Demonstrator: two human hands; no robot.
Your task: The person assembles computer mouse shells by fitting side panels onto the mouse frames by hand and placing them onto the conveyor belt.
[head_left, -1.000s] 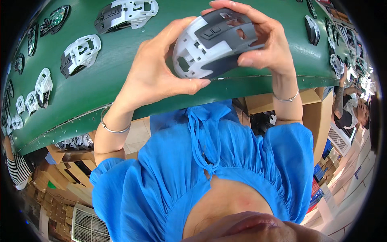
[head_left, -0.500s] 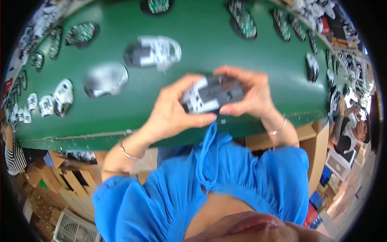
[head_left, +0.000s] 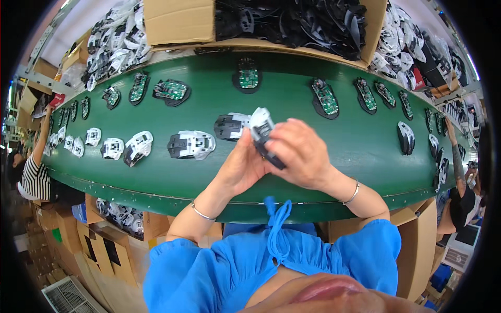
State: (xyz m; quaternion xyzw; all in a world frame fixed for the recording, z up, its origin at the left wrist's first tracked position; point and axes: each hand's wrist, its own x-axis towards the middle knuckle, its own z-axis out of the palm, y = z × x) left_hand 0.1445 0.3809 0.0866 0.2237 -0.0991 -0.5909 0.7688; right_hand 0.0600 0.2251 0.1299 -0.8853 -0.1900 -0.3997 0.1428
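Over the green work surface (head_left: 365,167) I hold a white and black computer mouse shell (head_left: 260,123), tilted on end. My left hand (head_left: 241,168) grips its lower left side with the thumb up against it. My right hand (head_left: 301,155) wraps round its right side, the fingers covering part of it. Just behind the held shell lies another white and black mouse shell (head_left: 229,127), partly hidden by it. A further mouse shell (head_left: 191,144) rests left of my hands. Beyond them sits a black mouse base with a green circuit board (head_left: 247,76).
Several mouse bases with circuit boards (head_left: 324,98) line the far side. Smaller white shells (head_left: 112,149) lie at left, and one stands at right (head_left: 405,138). A cardboard box (head_left: 180,23) of black parts is at the back. Co-workers' arms (head_left: 40,136) reach in from both sides.
The mouse shell in my hands has turned from lying flat to tilted on end, and my right hand has closed further round it. The view has lifted to show the box behind.
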